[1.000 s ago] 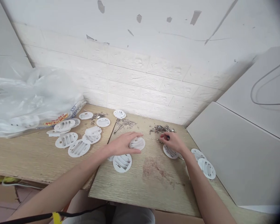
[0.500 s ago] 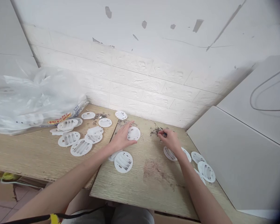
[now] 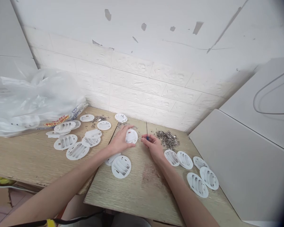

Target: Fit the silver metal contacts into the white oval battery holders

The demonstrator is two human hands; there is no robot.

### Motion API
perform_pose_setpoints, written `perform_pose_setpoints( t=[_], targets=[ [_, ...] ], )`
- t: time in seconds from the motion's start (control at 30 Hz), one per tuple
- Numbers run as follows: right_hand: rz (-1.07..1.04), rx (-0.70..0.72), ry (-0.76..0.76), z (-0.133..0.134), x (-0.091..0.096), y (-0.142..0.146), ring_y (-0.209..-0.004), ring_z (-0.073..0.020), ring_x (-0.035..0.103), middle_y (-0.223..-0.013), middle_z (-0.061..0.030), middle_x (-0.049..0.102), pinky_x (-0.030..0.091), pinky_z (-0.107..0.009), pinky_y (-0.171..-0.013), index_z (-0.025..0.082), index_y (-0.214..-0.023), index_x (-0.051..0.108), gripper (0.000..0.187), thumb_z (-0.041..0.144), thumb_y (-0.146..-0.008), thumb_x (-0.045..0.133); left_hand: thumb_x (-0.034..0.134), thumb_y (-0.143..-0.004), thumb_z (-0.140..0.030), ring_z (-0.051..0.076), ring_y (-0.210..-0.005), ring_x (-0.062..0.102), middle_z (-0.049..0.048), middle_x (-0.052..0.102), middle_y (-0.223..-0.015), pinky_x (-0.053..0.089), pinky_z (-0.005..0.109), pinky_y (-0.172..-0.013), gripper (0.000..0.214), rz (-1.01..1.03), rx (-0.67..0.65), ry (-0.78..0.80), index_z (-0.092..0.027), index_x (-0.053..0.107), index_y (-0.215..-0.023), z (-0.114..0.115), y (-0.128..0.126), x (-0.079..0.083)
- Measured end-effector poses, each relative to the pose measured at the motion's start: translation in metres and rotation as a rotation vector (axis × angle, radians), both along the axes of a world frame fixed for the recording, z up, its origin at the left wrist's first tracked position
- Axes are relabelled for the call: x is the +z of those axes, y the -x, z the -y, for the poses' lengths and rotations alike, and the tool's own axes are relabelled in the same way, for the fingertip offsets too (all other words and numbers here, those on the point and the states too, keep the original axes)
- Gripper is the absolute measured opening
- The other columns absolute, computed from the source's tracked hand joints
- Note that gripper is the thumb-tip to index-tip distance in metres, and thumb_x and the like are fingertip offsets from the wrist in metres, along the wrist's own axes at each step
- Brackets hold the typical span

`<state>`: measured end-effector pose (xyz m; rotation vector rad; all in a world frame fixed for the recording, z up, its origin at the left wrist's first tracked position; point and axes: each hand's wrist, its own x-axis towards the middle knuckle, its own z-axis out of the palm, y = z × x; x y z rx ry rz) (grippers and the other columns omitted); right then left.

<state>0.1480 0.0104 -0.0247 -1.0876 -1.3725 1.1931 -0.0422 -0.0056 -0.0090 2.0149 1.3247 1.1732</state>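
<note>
Left hand [image 3: 120,141]: fingers clamped on white disc [image 3: 132,137] by its edge, best held steady. Right hand [image 3: 154,147]: fingers pinching blue-handled tool [image 3: 147,138], ideally lightly.

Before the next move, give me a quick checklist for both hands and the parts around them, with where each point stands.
1. Left hand gripping the disc: ok, thumb and fingers at its edge.
2. Right hand holding the tool: ok, shaft pointing toward the wall.
3. Tool apart from the disc: ok, a gap shows between them.
4. Metal pile uncovered: ok, it lies beyond and to the right of the right hand.
5. Loose part in the right fingertips: cannot tell, too small.
6. Left-side discs lying separately: not ok, several overlap.
</note>
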Motion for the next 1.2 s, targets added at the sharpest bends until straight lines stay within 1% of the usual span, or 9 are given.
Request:
perform_pose_setpoints(
  t=[0.13,0.23,0.33,0.5,0.57,0.67,0.83,1.03,1.2],
  targets=[
    [-0.041,0.051,0.015,0.005,0.003,0.006,-0.054,-0.0092,0.038,-0.062,0.0034,0.055,0.029,-0.024,-0.053,0.018,-0.091,0.068,0.035,0.037,-0.063,0.075,0.077,-0.060,-0.028,0.028,-0.116,0.050,0.0072,0.055,-0.116,0.039,0.044,-0.100,0.058,0.024,0.013,0.080,-0.021,0.052,-0.112,0.002,0.001,0.004],
    [-0.052,0.088,0.038,0.008,0.005,0.010,-0.053,-0.0089,0.035,-0.061,0.0032,0.054,0.027,-0.025,-0.052,0.017,-0.088,0.070,0.033,0.037,-0.062,0.076,0.076,-0.061,-0.028,0.024,-0.098,0.057,0.0041,0.058,-0.103,0.047,0.039,-0.085,0.049,0.076,-0.059,0.156,-0.021,0.051,-0.103,0.006,0.000,0.007],
    [-0.078,0.113,0.057,0.009,0.004,0.010,-0.053,-0.0087,0.034,-0.061,0.0026,0.055,0.026,-0.025,-0.051,0.018,-0.084,0.071,0.029,0.037,-0.062,0.077,0.070,-0.068,-0.030,0.020,-0.085,0.059,0.0009,0.058,-0.092,0.049,0.033,-0.073,0.039,0.165,-0.137,0.211,-0.021,0.050,-0.101,0.010,-0.002,0.011],
    [-0.158,0.162,0.037,0.007,0.006,0.005,-0.054,-0.0095,0.036,-0.062,0.0014,0.057,0.027,-0.025,-0.052,0.020,-0.086,0.073,0.028,0.036,-0.064,0.076,0.061,-0.077,-0.029,0.019,-0.092,0.059,0.0039,0.061,-0.103,0.048,0.032,-0.082,0.031,0.270,-0.164,0.223,-0.019,0.056,-0.105,0.010,-0.002,0.015],
    [-0.165,0.174,0.040,0.007,0.008,0.005,-0.054,-0.0098,0.037,-0.064,0.0003,0.059,0.028,-0.025,-0.052,0.019,-0.085,0.073,0.028,0.036,-0.063,0.076,0.062,-0.077,-0.028,0.019,-0.092,0.060,0.0050,0.064,-0.101,0.047,0.034,-0.085,0.025,0.293,-0.159,0.209,-0.018,0.061,-0.100,0.007,-0.001,0.013],
    [-0.159,0.173,0.028,0.009,0.011,0.007,-0.054,-0.0095,0.038,-0.065,-0.0004,0.059,0.028,-0.026,-0.052,0.019,-0.080,0.072,0.024,0.035,-0.063,0.076,0.062,-0.078,-0.028,0.019,-0.087,0.061,0.0051,0.067,-0.089,0.046,0.035,-0.086,0.014,0.324,-0.219,0.167,-0.016,0.063,-0.084,0.002,0.000,0.008],
    [-0.097,0.153,-0.029,0.015,0.017,0.008,-0.054,-0.0094,0.035,-0.059,0.0018,0.054,0.028,-0.026,-0.053,0.020,-0.079,0.072,0.021,0.035,-0.065,0.074,0.061,-0.079,-0.027,0.019,-0.090,0.061,0.0055,0.066,-0.090,0.045,0.033,-0.084,0.011,0.327,-0.236,0.066,-0.017,0.060,-0.077,0.001,0.000,0.005],
    [0.012,0.159,-0.090,0.019,0.019,0.009,-0.061,-0.0122,0.045,-0.071,-0.0011,0.061,0.035,-0.027,-0.057,0.021,-0.081,0.072,0.019,0.034,-0.068,0.071,0.058,-0.081,-0.025,0.019,-0.091,0.061,0.0056,0.066,-0.091,0.045,0.033,-0.084,0.010,0.289,-0.228,0.027,-0.017,0.059,-0.076,0.003,-0.001,0.006],
    [0.041,0.159,-0.097,0.021,0.020,0.010,-0.064,-0.0135,0.049,-0.069,-0.0013,0.061,0.038,-0.027,-0.059,0.019,-0.082,0.071,0.019,0.034,-0.070,0.069,0.056,-0.081,-0.022,0.018,-0.091,0.061,0.0063,0.066,-0.094,0.045,0.032,-0.084,0.010,0.240,-0.234,-0.011,-0.016,0.061,-0.076,0.003,-0.002,0.006]
  ],
)
